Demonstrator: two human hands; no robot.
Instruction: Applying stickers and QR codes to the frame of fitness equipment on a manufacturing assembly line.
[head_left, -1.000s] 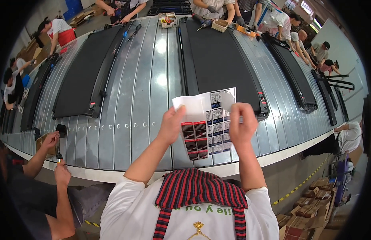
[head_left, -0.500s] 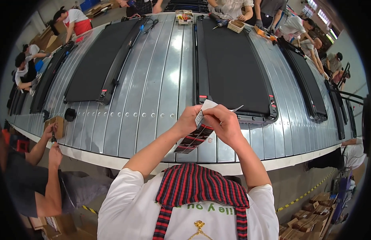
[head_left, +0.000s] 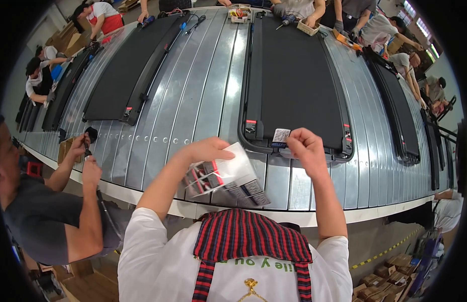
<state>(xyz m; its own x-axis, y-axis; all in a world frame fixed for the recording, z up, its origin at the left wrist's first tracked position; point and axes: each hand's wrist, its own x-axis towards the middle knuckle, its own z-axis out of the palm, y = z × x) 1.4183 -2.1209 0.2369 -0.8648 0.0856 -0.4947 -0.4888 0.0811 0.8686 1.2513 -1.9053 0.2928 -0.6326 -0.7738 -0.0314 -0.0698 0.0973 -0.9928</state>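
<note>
Pinched in my left hand (head_left: 209, 150) are several sticker sheets (head_left: 239, 168); one is white, others carry rows of red-black or dark labels. They hang over the near side of the metal table, blurred by motion. My right hand (head_left: 308, 147) grips a single small label (head_left: 280, 137), white with a dark lower band, between thumb and fingers. That label is over the near end of a black treadmill-like unit (head_left: 301, 75); whether it touches the surface I cannot tell. Red-and-white stickers (head_left: 250, 127) show on both near corners of the unit.
More black units (head_left: 137, 70) lie to the left and right on the slatted metal table (head_left: 193, 95). At the left a co-worker (head_left: 47, 216) holds a tool with a cable. Other people work along the far side, near a parts basket (head_left: 239, 14) and a power drill (head_left: 288, 20).
My hands have moved apart. The right has drawn a label off to the right, over the unit's near edge. The left has swung the sheets lower and left. The co-worker at left has leaned in.
</note>
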